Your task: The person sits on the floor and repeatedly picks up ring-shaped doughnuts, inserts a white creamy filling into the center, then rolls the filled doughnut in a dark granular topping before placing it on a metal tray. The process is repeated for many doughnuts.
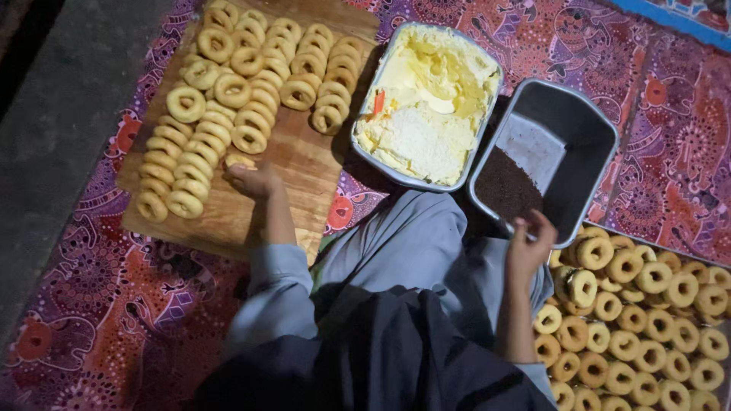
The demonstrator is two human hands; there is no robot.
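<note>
Nearest you, your right hand [529, 247] hangs over the near corner of the grey pan [567, 152], its fingers pinched on something too small to make out, just above the dark filling [506, 186]. Filled rings [640, 320] crowd the tray at your right. Further out, your left hand [255, 181] rests on the wooden board [304, 164], fingers closed around one dough ring [237, 160] beside the rows. Beyond sits the cream tub [426, 103].

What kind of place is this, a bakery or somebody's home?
Probably a home or small informal food-making spot, worked on the floor: a patterned mat serves as the work surface, with ring pastries on a wooden board, a metal tub of pale cream, and a pan of dark crumbs.
</note>
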